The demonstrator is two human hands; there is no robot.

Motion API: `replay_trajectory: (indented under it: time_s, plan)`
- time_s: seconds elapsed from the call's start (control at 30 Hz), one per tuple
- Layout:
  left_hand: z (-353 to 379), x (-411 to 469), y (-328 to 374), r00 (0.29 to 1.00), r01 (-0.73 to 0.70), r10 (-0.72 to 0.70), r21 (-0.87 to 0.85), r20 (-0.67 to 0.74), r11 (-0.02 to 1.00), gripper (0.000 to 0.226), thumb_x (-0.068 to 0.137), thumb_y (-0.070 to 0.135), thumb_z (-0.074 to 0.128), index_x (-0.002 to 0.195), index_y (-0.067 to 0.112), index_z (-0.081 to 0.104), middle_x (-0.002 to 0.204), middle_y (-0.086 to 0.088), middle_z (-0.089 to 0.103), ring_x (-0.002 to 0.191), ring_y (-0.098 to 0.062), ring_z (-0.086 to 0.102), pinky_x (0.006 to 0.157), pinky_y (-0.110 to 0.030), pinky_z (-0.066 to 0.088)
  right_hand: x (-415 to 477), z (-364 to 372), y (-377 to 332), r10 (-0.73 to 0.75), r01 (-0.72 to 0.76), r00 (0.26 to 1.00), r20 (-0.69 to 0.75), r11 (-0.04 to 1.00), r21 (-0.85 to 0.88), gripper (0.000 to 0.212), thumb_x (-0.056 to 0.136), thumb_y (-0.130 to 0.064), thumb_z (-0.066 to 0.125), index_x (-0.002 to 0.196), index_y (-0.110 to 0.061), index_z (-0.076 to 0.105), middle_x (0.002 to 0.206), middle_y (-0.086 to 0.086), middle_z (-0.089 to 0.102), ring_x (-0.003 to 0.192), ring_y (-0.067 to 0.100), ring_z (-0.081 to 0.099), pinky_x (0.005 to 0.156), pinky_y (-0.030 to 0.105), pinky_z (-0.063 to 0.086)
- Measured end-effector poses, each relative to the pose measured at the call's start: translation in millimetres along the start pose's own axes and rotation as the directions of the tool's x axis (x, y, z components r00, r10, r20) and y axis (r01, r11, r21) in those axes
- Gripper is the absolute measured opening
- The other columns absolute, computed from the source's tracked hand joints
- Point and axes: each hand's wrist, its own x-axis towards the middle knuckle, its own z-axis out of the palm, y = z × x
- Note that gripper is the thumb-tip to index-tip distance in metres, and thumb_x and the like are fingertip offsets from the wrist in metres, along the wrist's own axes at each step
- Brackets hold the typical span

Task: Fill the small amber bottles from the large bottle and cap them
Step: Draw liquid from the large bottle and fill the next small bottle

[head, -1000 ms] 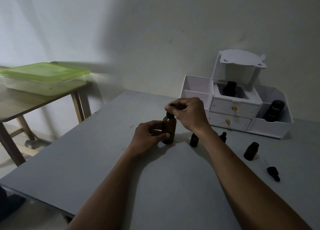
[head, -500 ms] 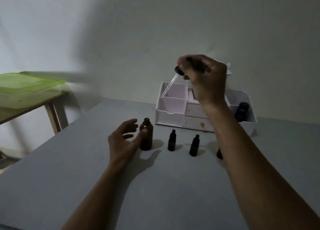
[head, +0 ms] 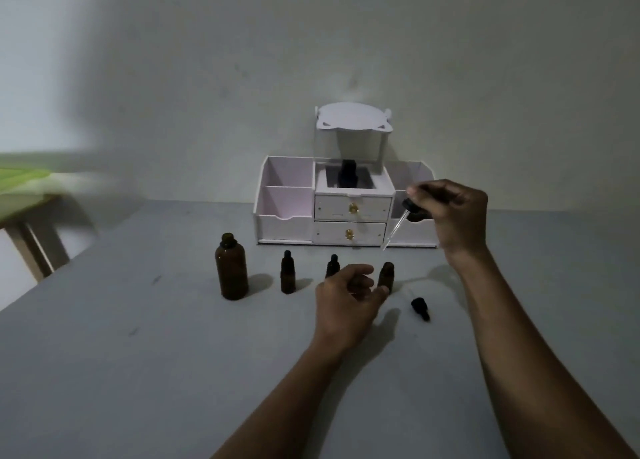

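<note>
In front of the white organizer (head: 284,216), on the grey table (head: 138,354), things have shifted w/in half a sec. The right hand (head: 450,212), which held the dropper (head: 398,228) high above the organizer, has brought it down before the organizer's right end. Its fingers pinch the black bulb, and the glass tip slants down-left, just above the open small bottle (head: 386,275) but not yet in its neck. The left hand (head: 348,296) has left the large bottle (head: 231,266) and crossed to that small one. Its fingers are loosely spread, gripping nothing, w/ the thumb at or v. near the bottle's base; contact can't be told. The large bottle stands uncapped before the organizer's left end. Two capped small bottles (head: 287,273) stand before its middle, the second partly behind the left hand. A loose cap (head: 420,309) lies further out from the organizer than the open bottle. Judgement: the draw from the large bottle is prob. done. Next comes steadying the small one, squeezing liquid in, then capping. Whether the pipette holds liquid isn't visible.
</note>
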Motion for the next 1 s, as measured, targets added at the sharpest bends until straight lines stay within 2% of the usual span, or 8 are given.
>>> replay_trajectory:
  time_s: [0.07,0.17,0.3,0.43,0.57,0.7,0.87,1.0]
  plan:
    - [14,8,-4,0.999,0.03,-0.03,0.05,-0.014,0.998,0.053,0.082,0.027,0.079,0.131,0.019,0.06,0.106,0.008,0.065,0.092,-0.003,0.062,0.076,-0.008,0.049,0,-5,5,-0.001,0.001,1.0,-0.007,1.0,-0.002,0.007,0.078,-0.016,0.082,0.077,-0.023,0.079,0.072,0.004,0.077,0.069,0.032,0.074,0.07,0.056,0.062]
    - [25,21,-5,0.998,0.043,-0.04,0.065,-0.04,0.997,0.062,0.082,0.027,0.079,0.137,0.018,0.054,0.122,0.001,0.064,0.1,-0.005,0.058,0.082,-0.013,0.048,2,-7,7,-0.013,0.013,1.0,-0.002,1.0,-0.006,0.007,0.078,-0.015,0.082,0.078,-0.021,0.079,0.071,0.003,0.077,0.068,0.03,0.075,0.07,0.051,0.063]
    - [32,31,-6,0.998,0.069,-0.068,0.065,-0.01,0.996,0.065,0.079,0.028,0.081,0.138,0.018,0.054,0.124,-0.001,0.064,0.102,-0.008,0.059,0.088,-0.02,0.05,3,-8,11,-0.012,0.012,1.0,0.001,1.0,-0.012,0.007,0.079,-0.01,0.081,0.081,-0.016,0.079,0.068,-0.003,0.076,0.065,0.021,0.074,0.07,0.041,0.063]
    - [34,32,-7,0.999,0.037,-0.038,0.065,0.017,0.997,0.056,0.08,0.025,0.081,0.132,0.015,0.061,0.119,-0.001,0.07,0.102,-0.009,0.065,0.09,-0.019,0.05,2,-6,18,-0.018,0.019,1.0,0.026,0.998,-0.052,0.004,0.08,-0.01,0.08,0.083,-0.013,0.079,0.067,-0.006,0.075,0.065,0.014,0.072,0.067,0.026,0.057]
    - [33,29,-4,1.0,0.027,-0.027,0.056,0.002,0.998,0.039,0.084,0.015,0.076,0.122,0.015,0.069,0.114,0.0,0.073,0.099,-0.005,0.065,0.093,-0.017,0.051,1,-4,25,-0.022,0.028,0.999,0.045,0.99,-0.141,0.01,0.079,-0.013,0.081,0.086,-0.007,0.081,0.076,0.004,0.076,0.072,0.018,0.073,0.073,0.028,0.058]
    - [32,27,-4,0.999,0.035,-0.036,0.056,0.012,0.998,0.036,0.087,0.012,0.073,0.123,0.014,0.068,0.118,0.001,0.071,0.1,-0.001,0.062,0.076,0.002,0.038,0,-3,28,-0.022,0.036,0.997,0.075,0.981,-0.189,0.01,0.079,-0.013,0.081,0.086,-0.007,0.081,0.076,0.005,0.077,0.073,0.018,0.074,0.075,0.029,0.06]
    - [32,26,-5,0.997,0.071,-0.071,0.033,0.013,0.997,0.037,0.088,0.009,0.071,0.124,0.013,0.067,0.117,0.0,0.071,0.087,0.003,0.06,0.058,0.007,0.037,-4,5,30,-0.002,0.026,0.996,0.091,0.965,-0.259,0.01,0.08,-0.017,0.082,0.085,-0.009,0.081,0.075,-0.002,0.075,0.07,0.007,0.071,0.07,0.014,0.054]
    - [33,27,-6,0.996,0.079,-0.079,0.015,0.036,0.997,0.037,0.089,0.007,0.07,0.126,0.011,0.065,0.119,-0.002,0.07,0.081,0.005,0.058,0.053,0.007,0.036,-3,5,31,0.014,0.009,0.997,0.08,0.959,-0.282,0.009,0.081,-0.018,0.081,0.083,-0.01,0.079,0.07,-0.011,0.07,0.063,-0.007,0.064,0.063,0.003,0.048]
